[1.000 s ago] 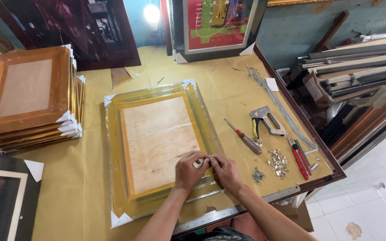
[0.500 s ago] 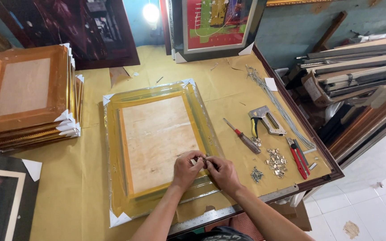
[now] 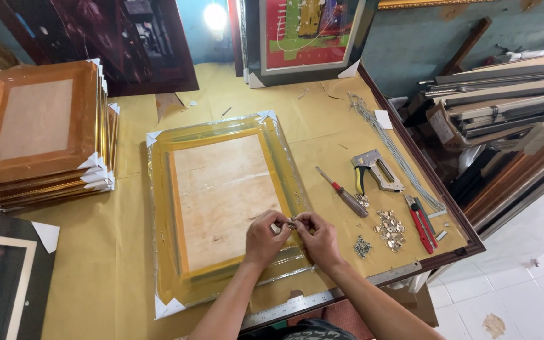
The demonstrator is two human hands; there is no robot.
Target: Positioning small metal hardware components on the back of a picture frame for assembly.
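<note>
A gold picture frame (image 3: 225, 208), wrapped in clear film with white card corner guards, lies face down on the paper-covered worktable (image 3: 127, 264); a pale wooden backing board (image 3: 221, 195) fills its opening. Both hands meet at the frame's near right rail. The left hand (image 3: 266, 240) and the right hand (image 3: 318, 238) come up from the near edge, forearms converging, fingertips pinched together on a small metal fitting (image 3: 291, 223) that sits on the rail; the piece is too small to identify more closely. Each hand is closed on it, thumbs and forefingers nearly touching.

To the right of the frame lie a red-handled screwdriver (image 3: 342, 192), a staple gun (image 3: 376, 171), a bundle of wire (image 3: 393, 151) running far to near, a red utility knife (image 3: 420, 223), a heap of brass hangers (image 3: 390, 228) and a smaller cluster of screws (image 3: 362, 246). A steel ruler (image 3: 322, 299) lies along the near table edge. At far left stands a stack of gold frames (image 3: 39, 135), face down. Framed pictures (image 3: 303, 34) lean against the far wall. Lengths of moulding (image 3: 505, 101) are piled beyond the right edge. Nothing lies between the hands and the frame.
</note>
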